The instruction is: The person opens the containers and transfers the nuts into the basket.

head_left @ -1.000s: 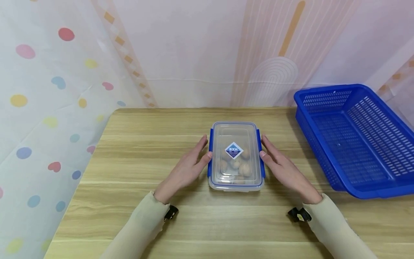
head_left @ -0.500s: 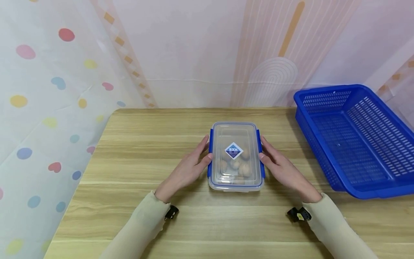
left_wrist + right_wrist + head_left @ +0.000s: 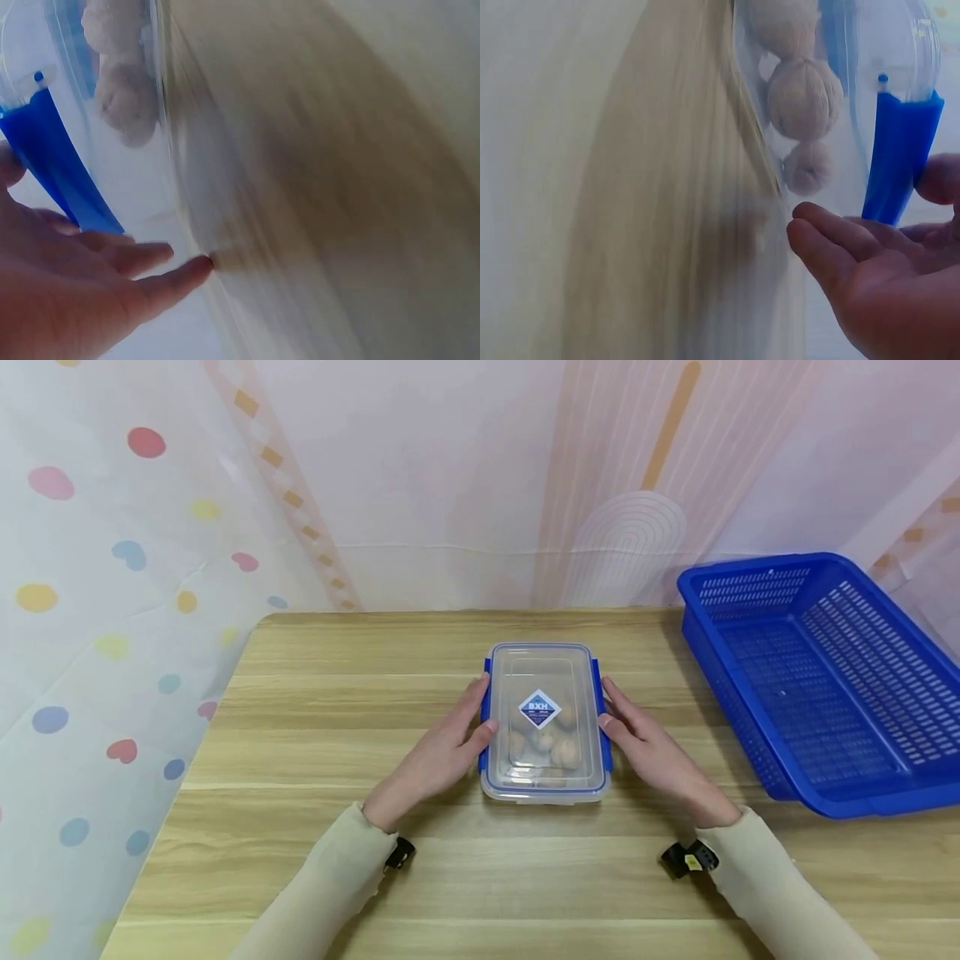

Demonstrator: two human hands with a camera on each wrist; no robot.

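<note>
A clear plastic food container (image 3: 547, 662) with a blue-edged lid and a diamond BXH label lies on the wooden table. Through its walls show several walnuts (image 3: 805, 97), mostly in the near half. My left hand (image 3: 442, 747) lies along the container's left side, its thumb at the lid edge and its fingers fairly straight beside the blue latch (image 3: 60, 165). Opposite it, my right hand (image 3: 652, 752) rests at the right side, thumb by the other blue latch (image 3: 902, 157). In both wrist views, fingers extend low along the container wall. Both side latches are folded down.
To the right stands a large blue slotted basket (image 3: 810, 693), with nothing seen in it. The wooden table (image 3: 337, 677) reaches back to a patterned curtain (image 3: 450, 485). Each wrist carries a small black camera, one near the left sleeve (image 3: 330, 868).
My left hand has shifted slightly right, its fingers closing up to the container's side. The right hand has edged in a little toward the other side. The head view has shifted slightly.
</note>
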